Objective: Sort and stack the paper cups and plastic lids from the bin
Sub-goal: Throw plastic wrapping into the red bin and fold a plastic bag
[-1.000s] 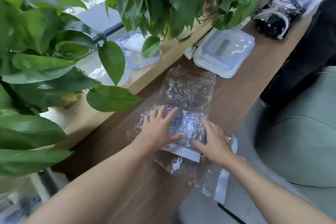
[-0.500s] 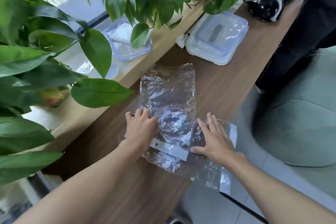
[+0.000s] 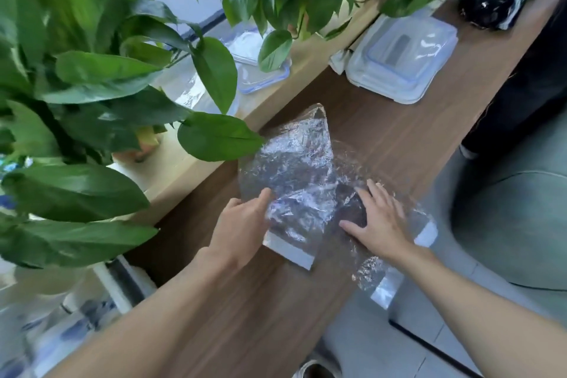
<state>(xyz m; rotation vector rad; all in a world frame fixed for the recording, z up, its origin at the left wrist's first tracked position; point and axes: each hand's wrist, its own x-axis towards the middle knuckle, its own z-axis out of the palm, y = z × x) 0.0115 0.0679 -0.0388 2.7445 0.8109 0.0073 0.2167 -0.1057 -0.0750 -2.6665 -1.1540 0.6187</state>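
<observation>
Seemingly tidying packaging: the left hand (image 3: 242,224) pinches a clear bag (image 3: 299,169) by its edge, the right hand (image 3: 380,221) pins a second bag (image 3: 372,270) under straight fingers; next, stack them squarely.

The left hand (image 3: 242,224) now pinches the top bag (image 3: 294,169), which has turned.

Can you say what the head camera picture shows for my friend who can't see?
On a wooden table, the left hand pinches the edge of a crinkly clear bag while the right hand presses flat on a second bag. Green plant leaves crowd the left; a clear lidded box sits farther back.
</observation>
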